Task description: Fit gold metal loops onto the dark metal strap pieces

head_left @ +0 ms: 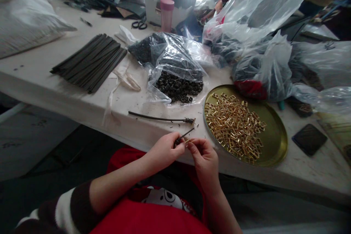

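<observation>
A: What are the hands on?

B: The left hand (164, 150) pinches a thin black strap (184, 136) near its tip, fingers closed on it; the strap's free end pokes up and away from the fingertips. The right hand (204, 157) meets it from the other side, thumb and forefinger pressed together on a small gold-coloured metal buckle (188, 140) right at the strap's tip

A: So which step is this?

B: I'd judge the buckle is being threaded onto the strap end. Whether the strap has entered the slot I cannot tell; the piece is too small

A: And the supplies?

B: Just beyond the right fingers sits a round brass-coloured tray (274, 142) heaped with loose gold buckles (236, 124). Just past the fingertips of both hands lies a finished-looking black strap with a fitting on its end (161, 119), flat on the white worktable (33, 76). Farther out from the left fingers is a clear plastic bag spilling small black rings (178, 87), and well beyond that a stack of flat black strips (90, 62)

A: What does the next move call for?

B: In my view, a steady left pinch so the strap tip stays stiff, while the right fingers slide the buckle along it squarely. A tilted buckle could jam or slip from the fingertips

A: Anything else near?

B: A dark flat phone-like slab (309, 139) lies well beyond the tray, far from the right fingers
</observation>
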A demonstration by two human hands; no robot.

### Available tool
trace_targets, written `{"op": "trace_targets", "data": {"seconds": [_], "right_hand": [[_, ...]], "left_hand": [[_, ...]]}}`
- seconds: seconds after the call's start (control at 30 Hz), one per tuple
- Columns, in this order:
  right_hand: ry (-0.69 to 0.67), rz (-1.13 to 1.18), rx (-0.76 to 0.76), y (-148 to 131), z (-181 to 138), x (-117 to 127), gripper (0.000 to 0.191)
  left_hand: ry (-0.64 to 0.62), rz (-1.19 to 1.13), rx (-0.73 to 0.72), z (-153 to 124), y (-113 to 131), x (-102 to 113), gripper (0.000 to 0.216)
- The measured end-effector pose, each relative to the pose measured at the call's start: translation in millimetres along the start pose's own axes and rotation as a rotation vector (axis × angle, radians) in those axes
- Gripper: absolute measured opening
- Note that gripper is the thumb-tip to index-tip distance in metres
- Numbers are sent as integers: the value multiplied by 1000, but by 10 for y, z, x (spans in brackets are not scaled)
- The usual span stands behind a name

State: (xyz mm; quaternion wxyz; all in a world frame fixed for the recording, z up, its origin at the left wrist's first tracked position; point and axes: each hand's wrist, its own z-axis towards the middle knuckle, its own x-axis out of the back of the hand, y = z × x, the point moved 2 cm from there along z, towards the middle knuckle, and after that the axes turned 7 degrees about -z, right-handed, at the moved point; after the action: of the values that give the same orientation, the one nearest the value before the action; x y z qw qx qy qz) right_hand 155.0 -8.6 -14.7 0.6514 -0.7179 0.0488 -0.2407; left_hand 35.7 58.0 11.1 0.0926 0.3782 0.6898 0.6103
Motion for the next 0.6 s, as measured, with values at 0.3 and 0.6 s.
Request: {"op": "trace_targets", "data": {"seconds": [0.3, 0.6], "right_hand": [[119, -268, 320, 6, -96, -35, 4], [1, 136, -38, 10, -37, -37, 10]], "left_hand": [[76, 16, -7, -68, 18, -41, 12], [35, -21, -21, -110, 41, -29, 18]]}}
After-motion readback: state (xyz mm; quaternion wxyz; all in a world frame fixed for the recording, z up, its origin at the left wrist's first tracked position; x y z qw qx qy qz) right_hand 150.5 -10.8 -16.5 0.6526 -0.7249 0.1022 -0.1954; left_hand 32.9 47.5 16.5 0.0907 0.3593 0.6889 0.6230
